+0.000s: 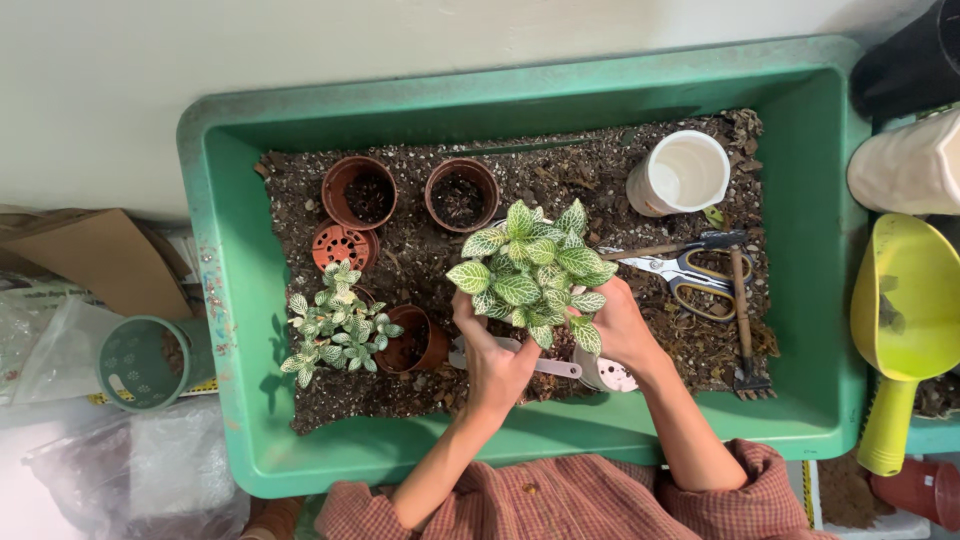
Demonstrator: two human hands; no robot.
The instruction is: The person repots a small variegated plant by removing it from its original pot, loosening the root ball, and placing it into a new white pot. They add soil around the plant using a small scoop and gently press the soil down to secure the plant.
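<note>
A large green plastic tub (830,300) holds dark potting soil. Over its middle, my left hand (492,360) and my right hand (622,330) cup a leafy plant with white-veined green leaves (530,268) from both sides; its base is hidden under the leaves. Below my hands lies a white scoop (590,370), partly covered. A second, smaller plant of the same kind (335,325) sits in a brown pot at the left.
Several small terracotta-coloured pots (360,192) stand or lie in the soil, one beside the small plant (415,342). A white cup (685,172), scissors (690,275) and a small rake (742,320) lie at right. A yellow scoop (900,330) sits outside the tub.
</note>
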